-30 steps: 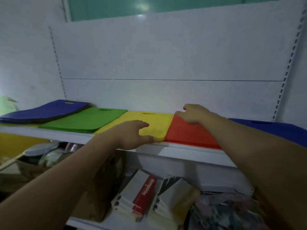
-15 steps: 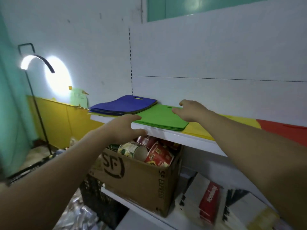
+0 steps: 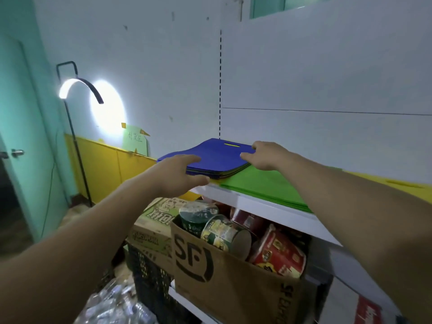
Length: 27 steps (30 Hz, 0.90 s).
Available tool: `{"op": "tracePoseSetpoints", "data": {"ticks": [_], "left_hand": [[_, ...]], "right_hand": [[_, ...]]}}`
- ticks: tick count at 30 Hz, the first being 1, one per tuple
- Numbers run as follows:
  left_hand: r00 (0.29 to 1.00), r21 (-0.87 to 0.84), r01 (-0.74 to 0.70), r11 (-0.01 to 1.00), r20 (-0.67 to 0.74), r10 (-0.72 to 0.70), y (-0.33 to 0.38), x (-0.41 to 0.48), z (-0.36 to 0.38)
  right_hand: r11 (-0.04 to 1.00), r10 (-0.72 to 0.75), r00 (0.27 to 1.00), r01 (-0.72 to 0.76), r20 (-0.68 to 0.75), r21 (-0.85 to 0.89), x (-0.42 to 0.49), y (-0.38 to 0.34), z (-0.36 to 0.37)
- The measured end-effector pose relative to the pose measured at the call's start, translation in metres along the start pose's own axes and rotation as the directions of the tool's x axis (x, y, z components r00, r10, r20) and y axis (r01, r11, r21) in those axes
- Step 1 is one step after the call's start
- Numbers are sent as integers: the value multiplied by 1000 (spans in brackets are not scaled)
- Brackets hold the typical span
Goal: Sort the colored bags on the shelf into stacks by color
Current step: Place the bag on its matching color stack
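Blue stack [image 3: 217, 157] on the shelf [image 3: 257, 202] is clasped by both hands' curled fingers [image 3: 247, 157] (left hand [image 3: 180, 176] front, right hand [image 3: 266, 155] side), likely for squaring.

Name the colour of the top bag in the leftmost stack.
The top bag is blue; the head view shows it.

Both our arms reach forward, hands on the blue stack [image 3: 217, 157].
Our left hand [image 3: 180, 174] lies palm down, fingers over the near edge and thumb tucked beneath it, pinching. Our right hand [image 3: 268, 155] comes in from the right, knuckles up, thumb pointing left, fingers curled at the stack's right edge. Both forearms are bare.
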<state>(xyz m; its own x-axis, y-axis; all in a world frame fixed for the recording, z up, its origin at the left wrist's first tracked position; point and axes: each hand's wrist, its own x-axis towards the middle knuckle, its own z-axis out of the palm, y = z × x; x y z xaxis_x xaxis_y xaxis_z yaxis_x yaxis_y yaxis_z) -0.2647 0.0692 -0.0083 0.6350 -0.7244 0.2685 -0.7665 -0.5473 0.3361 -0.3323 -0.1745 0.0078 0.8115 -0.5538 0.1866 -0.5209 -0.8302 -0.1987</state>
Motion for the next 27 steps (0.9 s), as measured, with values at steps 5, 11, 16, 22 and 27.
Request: {"op": "tracePoseSetpoints", "data": {"ticks": [5, 11, 16, 22, 27], "left_hand": [[1000, 6, -3, 1000, 16, 2, -36, 53, -5], [1000, -17, -26, 1000, 11, 26, -82, 106, -8], [994, -20, -78, 997, 72, 80, -123, 160, -6], [952, 2, -218, 976, 219, 213, -158, 217, 2], [879, -20, -306, 952, 379, 290, -172, 237, 11]], "right_hand": [[1000, 17, 1000, -17, 7, -25, 59, -17, 11], [994, 81, 996, -77, 48, -78, 105, -33, 28], [970, 206, 977, -197, 51, -140, 130, -41, 36], [867, 454, 890, -430, 42, -252, 138, -53, 52], [781, 582, 812, -574, -48, -247, 136, -61, 60]]}}
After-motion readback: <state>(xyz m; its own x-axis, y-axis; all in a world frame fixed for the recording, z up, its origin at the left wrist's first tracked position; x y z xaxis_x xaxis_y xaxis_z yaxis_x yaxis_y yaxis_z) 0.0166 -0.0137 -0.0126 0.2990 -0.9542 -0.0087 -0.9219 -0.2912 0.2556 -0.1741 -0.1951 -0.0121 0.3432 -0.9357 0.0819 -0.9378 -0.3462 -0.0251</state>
